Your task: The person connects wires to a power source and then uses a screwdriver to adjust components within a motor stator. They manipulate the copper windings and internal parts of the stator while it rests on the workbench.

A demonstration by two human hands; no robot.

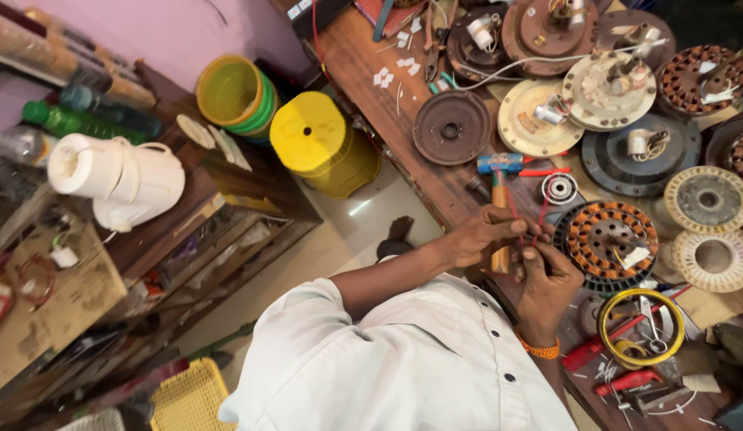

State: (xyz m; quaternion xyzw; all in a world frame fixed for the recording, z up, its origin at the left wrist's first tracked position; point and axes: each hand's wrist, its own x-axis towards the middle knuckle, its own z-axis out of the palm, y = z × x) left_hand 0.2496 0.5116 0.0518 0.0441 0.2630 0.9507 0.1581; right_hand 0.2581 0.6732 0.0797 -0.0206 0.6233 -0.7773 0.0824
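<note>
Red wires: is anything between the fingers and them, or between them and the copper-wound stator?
Nothing visible. The left hand and right hand both pinch the red wires, right beside the stator; the hammer lies beneath the hands, not between.

The workbench (363, 64) is bare brown wood, worn matt and scuffed. On it a stator (613, 243) shows glossy copper-coloured windings in a dark metal ring, and a thin red wire (515, 215), plastic-coated, runs up from the fingers of both hands. The hammer (500, 187) has a pale wooden handle and a blue painted metal head. A round cover (451, 128) looks like dull, rusty-brown metal; another cover (533, 118) is cream-painted and chipped. The yellow stool (319, 144) is smooth, slightly shiny plastic. The shirt (403, 367) is soft, matt white cloth
</note>
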